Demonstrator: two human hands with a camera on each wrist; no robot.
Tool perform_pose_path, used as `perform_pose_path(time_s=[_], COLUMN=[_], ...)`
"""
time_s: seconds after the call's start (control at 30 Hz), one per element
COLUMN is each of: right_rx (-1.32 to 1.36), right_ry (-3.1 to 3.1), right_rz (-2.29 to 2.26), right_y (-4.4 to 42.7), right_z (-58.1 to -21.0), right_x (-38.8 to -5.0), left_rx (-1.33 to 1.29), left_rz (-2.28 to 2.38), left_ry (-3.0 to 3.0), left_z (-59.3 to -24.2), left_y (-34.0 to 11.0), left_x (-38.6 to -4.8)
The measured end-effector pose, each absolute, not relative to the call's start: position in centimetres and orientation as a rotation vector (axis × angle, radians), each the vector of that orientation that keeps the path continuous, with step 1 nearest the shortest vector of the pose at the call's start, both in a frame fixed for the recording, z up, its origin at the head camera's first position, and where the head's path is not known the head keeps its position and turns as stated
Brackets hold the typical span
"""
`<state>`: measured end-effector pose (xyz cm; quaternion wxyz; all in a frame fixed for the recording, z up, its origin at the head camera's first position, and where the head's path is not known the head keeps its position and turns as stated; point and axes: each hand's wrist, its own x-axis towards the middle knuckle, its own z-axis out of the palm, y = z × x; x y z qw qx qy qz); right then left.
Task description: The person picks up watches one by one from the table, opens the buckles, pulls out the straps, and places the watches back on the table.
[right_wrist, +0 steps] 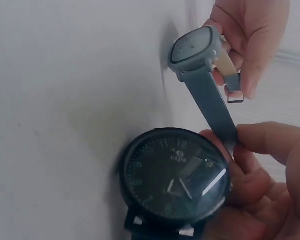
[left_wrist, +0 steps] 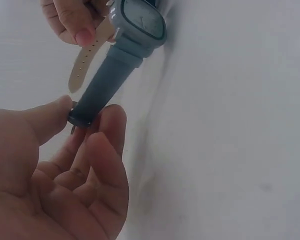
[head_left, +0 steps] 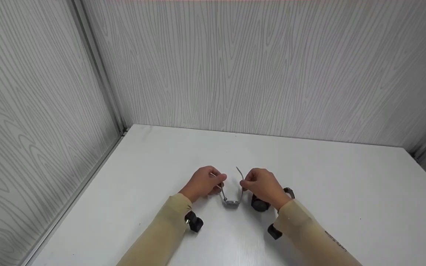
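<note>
A grey-blue wristwatch [head_left: 231,203] with a squarish case stands on the white table, its two straps opened apart and raised. My left hand [head_left: 203,181] pinches the buckle end of one strap [left_wrist: 104,82] between thumb and fingers. The other strap, with holes and a beige inner side, is pinched by my right hand [head_left: 265,186], as the right wrist view shows. A black round-faced watch [right_wrist: 175,175] lies close beside my right hand, partly hidden beneath it in the head view.
The white table [head_left: 168,147] meets a grey wood-grain wall [head_left: 235,66] at the back and another panel [head_left: 31,111] on the left. Black wrist mounts [head_left: 194,222] stick out from both beige sleeves [head_left: 161,232].
</note>
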<state>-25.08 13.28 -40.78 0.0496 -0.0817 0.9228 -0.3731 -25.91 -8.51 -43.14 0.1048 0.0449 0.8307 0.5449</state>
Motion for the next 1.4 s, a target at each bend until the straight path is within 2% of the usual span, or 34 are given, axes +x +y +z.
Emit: perform_pose_path(time_s=[0.3,0.6,0.7,0.87,1.03,1.4], right_rx=[-0.209,-0.345,-0.343,-0.418,-0.539,-0.689], right_ry=[2.805,2.919,2.992,3.095,3.161,3.106], right_rz=[-1.158,-1.391,-1.438,-1.398,-1.333,-1.209], right_y=[14.6,19.9,21.5,22.7,23.3,23.0], right_z=[-39.9,-36.8,-36.2,-34.8,-33.4,-34.1], right_x=[-24.2,-20.7,-19.5,-17.8,-16.8,-16.7], left_rx=[0.063,0.084,0.185,0.559,0.778,0.634], left_rz=[1.483,1.209,1.305,1.559,1.523,1.213], left_ry=[2.488,2.746,2.827,2.882,3.003,3.072], left_z=[-42.8,-39.8,-37.9,-34.1,-32.4,-32.9], left_y=[-7.7,-8.5,-9.1,-9.2,-9.0,-9.4], left_x=[-25.8,-25.0,-24.0,-21.6,-20.3,-19.5])
